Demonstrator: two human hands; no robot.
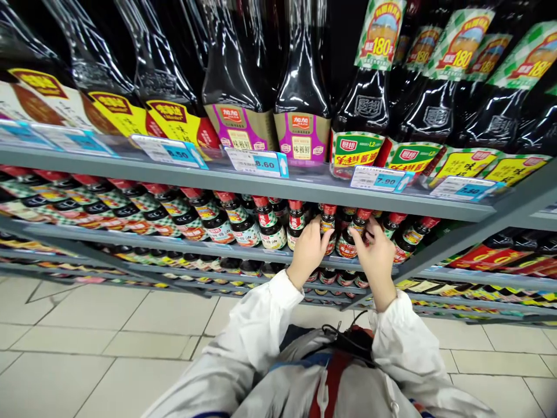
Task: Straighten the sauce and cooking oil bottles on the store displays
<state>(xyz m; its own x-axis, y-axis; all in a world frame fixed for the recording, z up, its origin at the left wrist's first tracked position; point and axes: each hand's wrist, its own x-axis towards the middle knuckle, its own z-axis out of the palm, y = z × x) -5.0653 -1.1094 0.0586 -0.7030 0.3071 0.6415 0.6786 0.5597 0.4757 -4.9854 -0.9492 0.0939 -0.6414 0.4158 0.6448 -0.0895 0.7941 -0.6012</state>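
Note:
On the second shelf, my left hand (307,249) is closed round a small dark soy sauce bottle (328,218) with a red cap, thumb lying across its front. Just to the right, my right hand (378,255) grips a neighbouring red-capped soy sauce bottle (347,242), its thumb on the near side and fingers reaching behind the neck. Both bottles stand in the front row. White-labelled bottles (272,229) are lined up left of my left hand. Another red-capped bottle (409,239) stands right of my right hand. Some of my fingertips are hidden among the bottles.
Overhead, the upper shelf edge (304,188) with price tags (256,162) juts out above my hands, carrying large dark bottles (302,75). A slanting shelf upright (461,238) is to the right. Lower shelves hold more bottles. Pale floor tiles (161,316) lie below.

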